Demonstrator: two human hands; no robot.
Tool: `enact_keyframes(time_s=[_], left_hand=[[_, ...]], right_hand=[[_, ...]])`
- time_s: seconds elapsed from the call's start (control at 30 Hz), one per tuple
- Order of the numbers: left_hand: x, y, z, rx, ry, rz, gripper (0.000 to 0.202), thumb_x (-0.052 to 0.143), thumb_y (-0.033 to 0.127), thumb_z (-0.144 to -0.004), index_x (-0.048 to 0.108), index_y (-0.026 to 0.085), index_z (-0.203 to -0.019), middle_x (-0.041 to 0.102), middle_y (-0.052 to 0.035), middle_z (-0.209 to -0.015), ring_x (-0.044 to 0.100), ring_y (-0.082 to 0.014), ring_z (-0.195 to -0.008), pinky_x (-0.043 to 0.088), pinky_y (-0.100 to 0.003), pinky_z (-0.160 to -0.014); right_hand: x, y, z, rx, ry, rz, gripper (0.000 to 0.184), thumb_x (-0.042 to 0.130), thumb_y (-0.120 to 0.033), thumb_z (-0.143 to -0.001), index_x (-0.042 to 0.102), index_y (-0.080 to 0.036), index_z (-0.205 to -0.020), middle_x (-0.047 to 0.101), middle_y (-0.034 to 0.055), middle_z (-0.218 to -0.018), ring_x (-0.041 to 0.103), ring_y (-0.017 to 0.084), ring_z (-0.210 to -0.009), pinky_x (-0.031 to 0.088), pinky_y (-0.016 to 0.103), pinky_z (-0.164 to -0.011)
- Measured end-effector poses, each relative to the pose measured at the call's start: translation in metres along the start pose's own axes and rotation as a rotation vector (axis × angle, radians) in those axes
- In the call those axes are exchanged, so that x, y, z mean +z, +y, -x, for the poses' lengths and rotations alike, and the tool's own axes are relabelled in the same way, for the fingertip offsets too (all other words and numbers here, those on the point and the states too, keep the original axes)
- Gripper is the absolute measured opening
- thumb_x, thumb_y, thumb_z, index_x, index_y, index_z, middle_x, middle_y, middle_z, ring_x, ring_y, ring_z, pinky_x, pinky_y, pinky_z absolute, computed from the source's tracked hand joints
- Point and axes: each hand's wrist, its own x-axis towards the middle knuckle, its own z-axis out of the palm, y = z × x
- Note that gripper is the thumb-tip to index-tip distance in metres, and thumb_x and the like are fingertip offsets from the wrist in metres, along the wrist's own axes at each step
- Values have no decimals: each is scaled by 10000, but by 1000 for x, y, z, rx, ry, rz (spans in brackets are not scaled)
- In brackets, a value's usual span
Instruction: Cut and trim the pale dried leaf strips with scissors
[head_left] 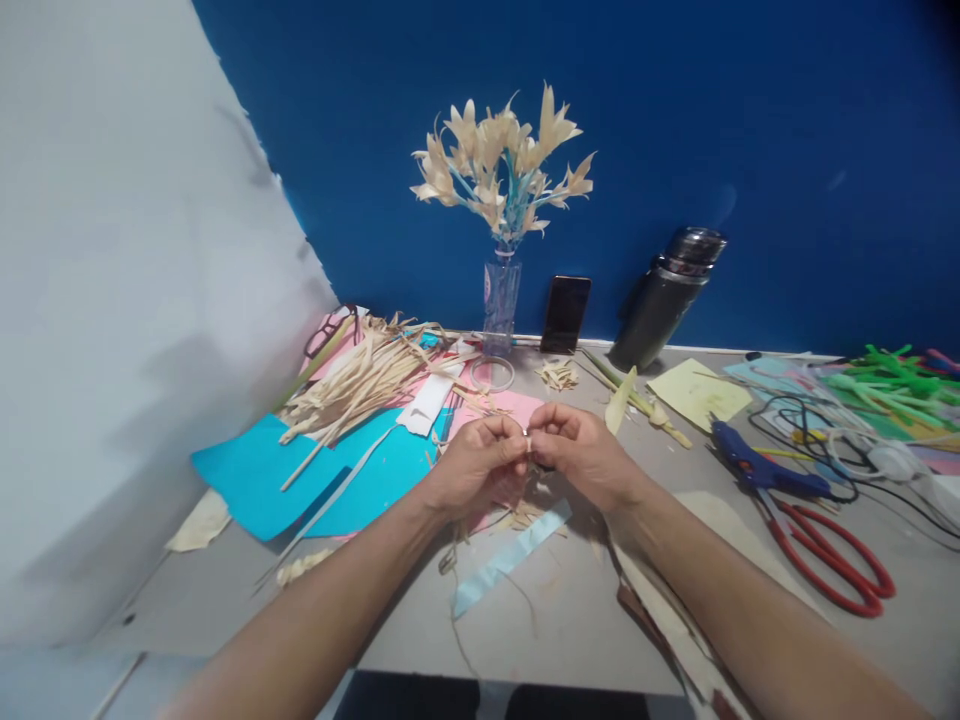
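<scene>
My left hand (pixel 484 462) and my right hand (pixel 579 452) meet over the middle of the table, fingertips pinched together. Between them shows a small pale strip (pixel 528 444), perhaps dried husk; most of it is hidden by the fingers. Under the hands lie pink paper (pixel 517 405) and dry scraps. A light blue paper strip (pixel 514 558) lies just below them on the table. Beyond the hands, husk flowers (pixel 499 150) on blue stems stand in a clear plastic bottle (pixel 501 300).
Left are a bundle of dried husk strips (pixel 360 375) and blue paper (pixel 255 465). A tape ring (pixel 492 374), a phone (pixel 566 314) and a leaning flask (pixel 667 300) are at the back. Right are a glue gun (pixel 765 462), red-handled scissors (pixel 832 560) and cables (pixel 892 460).
</scene>
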Motion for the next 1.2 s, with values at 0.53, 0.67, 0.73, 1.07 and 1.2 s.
enact_keyframes(time_s=[0.53, 0.67, 0.73, 1.07, 1.2], left_hand=[[1, 4, 0, -17, 4, 71, 345, 722, 449, -779, 537, 157, -778, 582, -18, -636, 552, -129, -537, 465, -235, -469], [3, 0, 1, -25, 59, 32, 356, 771, 425, -734, 544, 158, -791, 601, -16, -646, 557, -115, -521, 457, -223, -477], [4, -2, 1, -32, 68, -6, 340, 787, 376, -723, 524, 163, -755, 588, -3, -615, 538, -110, -484, 433, -219, -450], [-1, 7, 5, -17, -150, 190, 261, 726, 284, -732, 505, 161, -669, 588, -25, -601, 558, -130, -548, 456, -252, -543], [3, 8, 5, -39, -93, 200, 404, 794, 450, -651, 566, 166, -824, 637, -48, -737, 621, -174, -678, 517, -308, -644]], right_hand=[[3, 7, -1, -54, 19, 34, 258, 801, -320, -757, 628, -179, -886, 705, 33, -717, 683, 179, -653, 529, 292, -647], [2, 9, -2, -58, 56, 50, 248, 811, -308, -742, 636, -176, -856, 693, 11, -691, 668, 159, -604, 526, 269, -603], [3, 8, -1, -53, 48, 52, 245, 807, -317, -747, 635, -169, -841, 685, 9, -680, 661, 155, -596, 527, 270, -600], [9, -1, 4, 25, -59, -232, 316, 834, -293, -706, 557, -204, -828, 663, -7, -727, 657, 170, -634, 533, 329, -672], [8, -2, 1, -14, -42, -191, 303, 822, -300, -721, 544, -200, -792, 670, -2, -715, 650, 165, -596, 519, 300, -606]])
